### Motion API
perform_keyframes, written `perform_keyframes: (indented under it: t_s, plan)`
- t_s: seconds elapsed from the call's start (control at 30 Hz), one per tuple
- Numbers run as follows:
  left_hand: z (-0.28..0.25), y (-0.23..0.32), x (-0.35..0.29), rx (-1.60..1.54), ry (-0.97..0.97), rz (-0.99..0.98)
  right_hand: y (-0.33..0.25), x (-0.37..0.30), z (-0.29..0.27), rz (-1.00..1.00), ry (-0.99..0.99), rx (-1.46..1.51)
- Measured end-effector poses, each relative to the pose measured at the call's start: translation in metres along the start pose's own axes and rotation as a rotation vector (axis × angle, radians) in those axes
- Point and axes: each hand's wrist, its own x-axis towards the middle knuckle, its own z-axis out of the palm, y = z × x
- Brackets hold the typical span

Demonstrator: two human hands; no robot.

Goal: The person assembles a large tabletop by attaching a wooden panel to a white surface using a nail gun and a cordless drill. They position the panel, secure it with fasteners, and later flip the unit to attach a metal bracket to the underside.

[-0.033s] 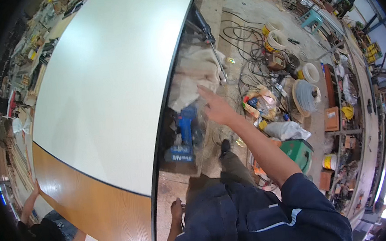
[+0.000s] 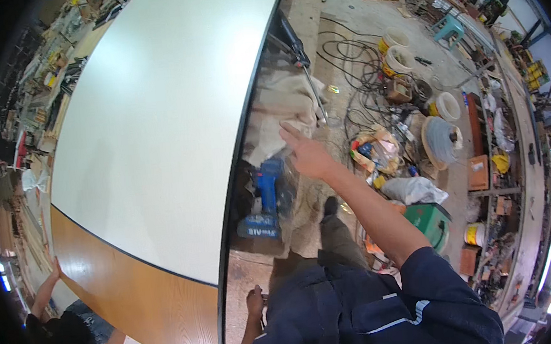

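My right hand [image 2: 310, 155] reaches forward with the index finger stretched out and the other fingers partly bent. Nothing shows in it. Beyond the fingertip lies a crumpled beige cloth [image 2: 277, 110]; whether they touch is unclear. Nearer to me sits a blue cordless power tool [image 2: 267, 195] with a battery at its base. My left hand [image 2: 255, 303] hangs low beside my body, fingers curled around something small that is mostly hidden. On its left runs the dark edge of a large white panel [image 2: 155, 117] with a wood-grain section [image 2: 134, 273] at the near end.
Another person [image 2: 78, 336] holds the panel's near left side. Right of my arm, the floor carries black cables [image 2: 350, 53], white buckets [image 2: 399, 59], a wire spool [image 2: 440, 143], a bag of supplies [image 2: 376, 150] and a green case [image 2: 427, 225]. Shelving [image 2: 500, 190] lines the right.
The surroundings have shifted slightly to the right and down in view. Both hands keep nearly the same pose.
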Motion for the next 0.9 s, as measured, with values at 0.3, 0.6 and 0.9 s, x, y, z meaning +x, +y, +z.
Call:
perform_keyframes:
  t_s: [0.3, 0.6, 0.9]
  plan:
    - [0.079, 0.049, -0.028, 0.326, -0.024, 0.282, 0.048, -0.022, 0.031, 0.224, -0.466, -0.223]
    - [0.192, 0.389, -0.141, 0.532, -0.018, 0.309, 0.126, -0.005, -0.109, -0.05, -0.863, 0.418]
    - [0.304, 0.702, -0.024, 0.426, 0.378, 1.149, 0.348, 0.023, -0.173, 0.493, -0.24, 0.919]
